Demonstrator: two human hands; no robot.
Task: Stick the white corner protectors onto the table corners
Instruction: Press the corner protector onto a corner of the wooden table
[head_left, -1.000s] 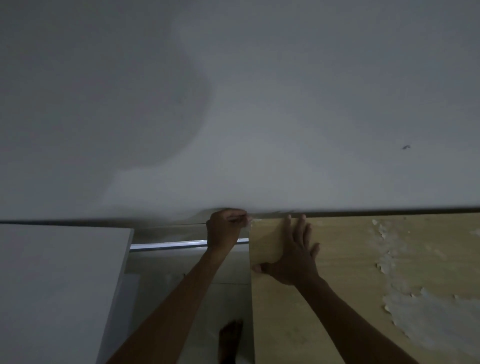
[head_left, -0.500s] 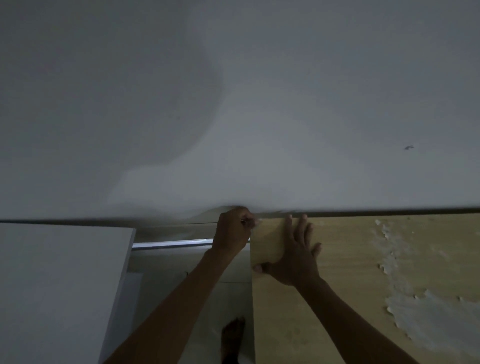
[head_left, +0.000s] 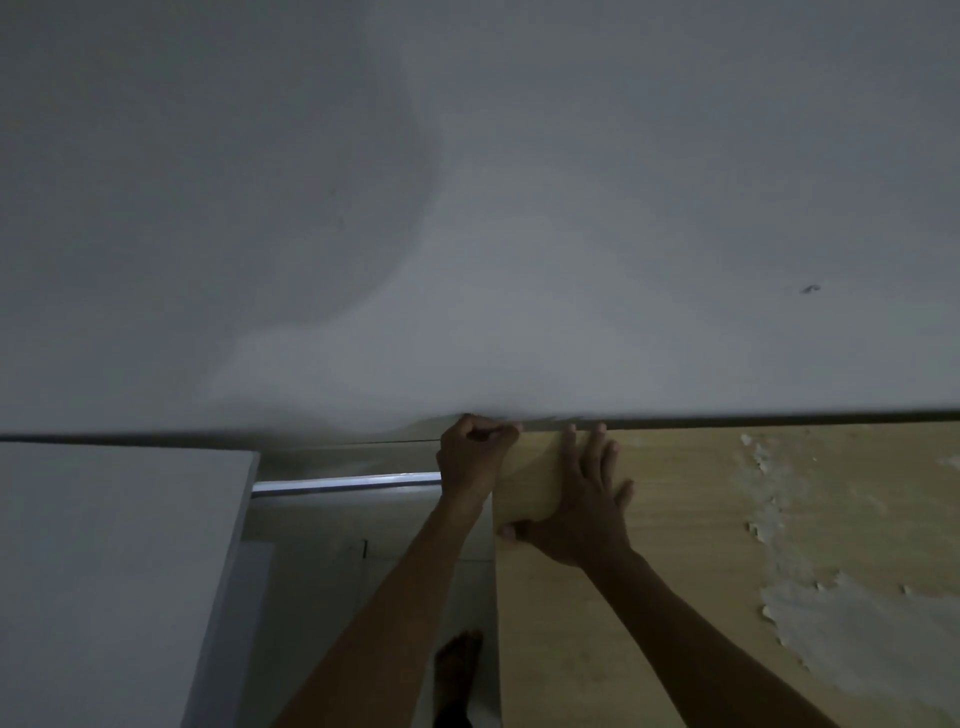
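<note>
Since the second before, little had shifted: my left hand (head_left: 475, 454) had crept a touch rightward along the back edge, onto the far left corner of the table (head_left: 685, 571), and my right hand (head_left: 582, 512) had stayed planted.

Nearest me, my bare foot (head_left: 457, 670) stood on the pale floor (head_left: 332, 597) in the gap beside the table's left edge, with a white cabinet (head_left: 119, 571) off to my left. Further up, my right hand lay flat and spread on the wooden top, thumb hooked over the left edge, fingertips (head_left: 571, 429) close to the back edge. That was my brace, and I judged it worth keeping firm so the table would not shift under pressure.

Beyond it, at the corner itself, my left hand was curled tight, finger and thumb pinched together. The white corner protector was presumably under that pinch; my fingers hid it, so I could not tell how it sat. The corner lay almost against the white wall (head_left: 519, 234), which left little room.

To do this step well, I thought I should seat the protector square on both faces of the corner, then press hard and hold. Flaking veneer (head_left: 810, 613) further right suggested poor adhesion wherever the surface was loose.
</note>
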